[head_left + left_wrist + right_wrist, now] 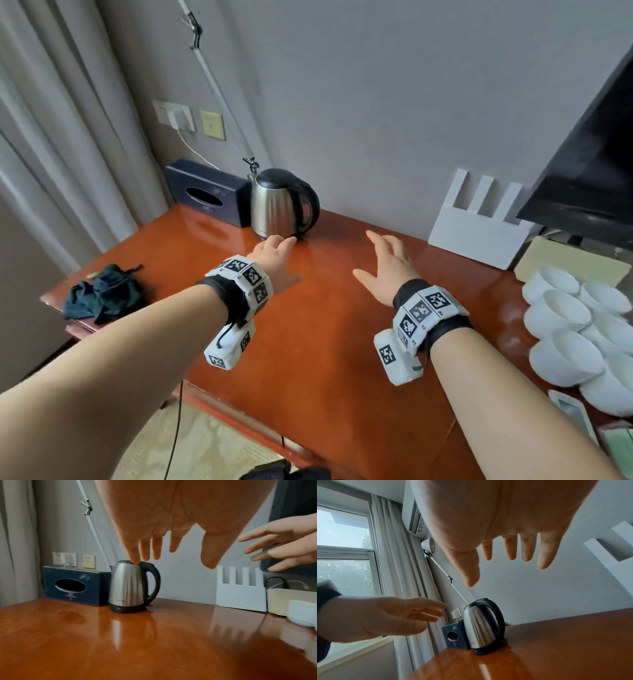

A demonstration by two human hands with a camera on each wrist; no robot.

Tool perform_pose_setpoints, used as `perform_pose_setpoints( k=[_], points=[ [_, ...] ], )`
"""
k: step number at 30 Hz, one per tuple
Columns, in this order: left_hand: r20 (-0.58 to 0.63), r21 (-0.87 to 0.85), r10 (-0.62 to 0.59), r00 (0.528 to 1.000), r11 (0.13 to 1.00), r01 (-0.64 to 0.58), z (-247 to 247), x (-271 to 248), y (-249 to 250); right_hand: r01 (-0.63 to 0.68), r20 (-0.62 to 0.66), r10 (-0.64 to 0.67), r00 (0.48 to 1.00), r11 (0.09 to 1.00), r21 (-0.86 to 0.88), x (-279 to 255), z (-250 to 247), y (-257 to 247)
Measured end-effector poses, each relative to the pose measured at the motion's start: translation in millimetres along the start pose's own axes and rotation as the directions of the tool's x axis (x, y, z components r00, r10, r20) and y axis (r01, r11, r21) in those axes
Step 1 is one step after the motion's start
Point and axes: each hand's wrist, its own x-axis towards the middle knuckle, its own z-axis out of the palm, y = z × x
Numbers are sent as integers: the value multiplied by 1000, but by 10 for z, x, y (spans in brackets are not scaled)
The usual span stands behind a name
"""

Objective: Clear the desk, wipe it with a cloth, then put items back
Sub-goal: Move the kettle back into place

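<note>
A steel kettle (281, 205) with a black handle stands at the back of the red-brown desk (308, 325), beside a dark blue tissue box (209, 195). A crumpled dark green cloth (102, 294) lies at the desk's left edge. My left hand (274, 251) hovers open just in front of the kettle (128, 585), fingers straight, holding nothing. My right hand (387, 263) is open too, fingers spread above the middle of the desk, right of the kettle (481, 627). Both palms (171, 513) face down over the desk (137, 642).
A white slotted stand (479, 226) leans on the wall at the back right, next to a beige box (568, 263). Several white bowls (575, 329) crowd the right edge. A black screen (589, 171) hangs over the right. Curtains (51, 137) are on the left.
</note>
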Motion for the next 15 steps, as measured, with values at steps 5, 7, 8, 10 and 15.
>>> perform_pose_setpoints(
  k=[5, 7, 8, 10, 15],
  points=[
    [-8, -40, -71, 997, 997, 70, -231, 358, -429, -18, 37, 20, 999, 999, -46, 370, -20, -235],
    [-23, -66, -81, 996, 995, 80, -301, 439, -520, -17, 44, 20, 999, 998, -65, 481, -43, -298],
    [-36, -81, -88, 995, 993, 85, -333, 471, -557, -8, 39, 10, 999, 998, -64, 532, -45, -329],
    [-58, -118, -116, 992, 987, 109, -390, 531, -636, 14, 42, -12, 999, 999, -51, 633, -45, -390],
    [-112, -188, -166, 980, 972, 143, -541, 784, -822, 35, 95, -30, 995, 998, -46, 940, -19, -505]
  ],
)
